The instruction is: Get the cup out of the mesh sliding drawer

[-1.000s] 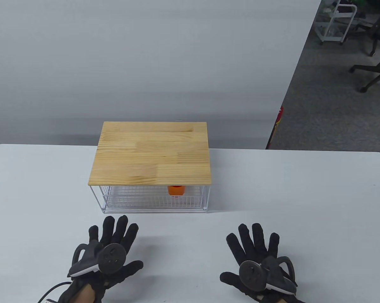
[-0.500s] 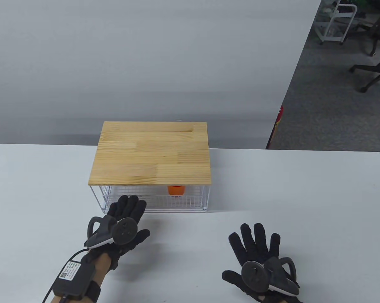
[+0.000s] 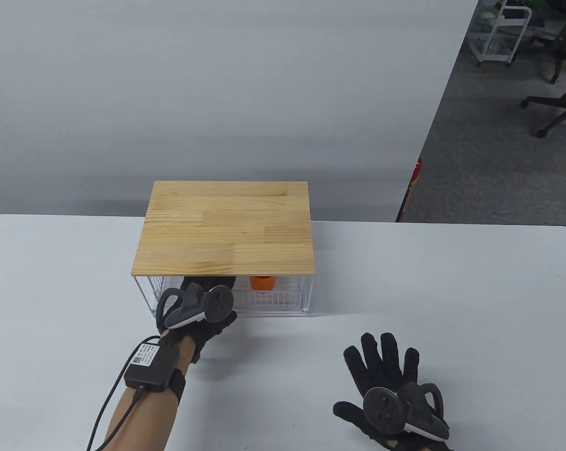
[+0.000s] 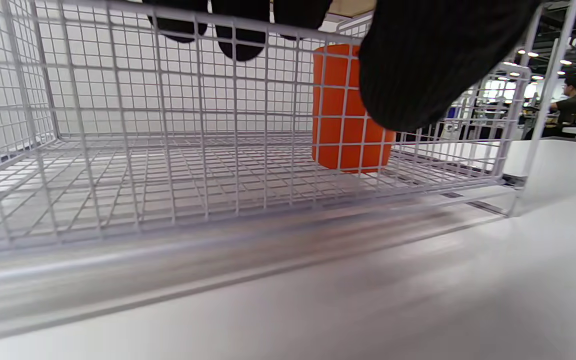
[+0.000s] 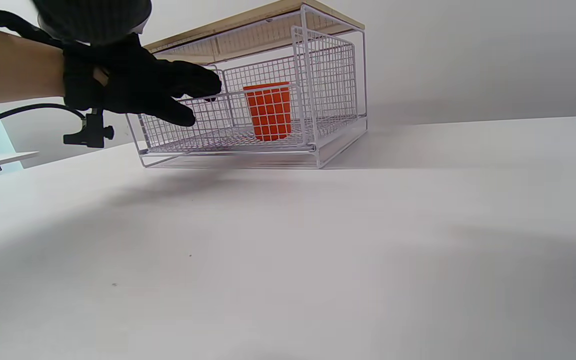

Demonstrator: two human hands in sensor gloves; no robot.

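Hooking my left hand (image 3: 196,307) fingers (image 4: 248,30) over the drawer (image 3: 269,300) front, right hand (image 3: 389,392) spread flat, I judge pulling comes next to reach the cup (image 3: 263,283).

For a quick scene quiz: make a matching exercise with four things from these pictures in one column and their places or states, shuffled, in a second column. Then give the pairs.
Things
1. orange cup
2. left hand
3. right hand
4. wooden board

Places or states
A. flat on the table, fingers spread
B. on top of the wire frame
C. upright inside the mesh drawer
D. fingers over the drawer's front rim

Pairs: 1-C, 2-D, 3-A, 4-B
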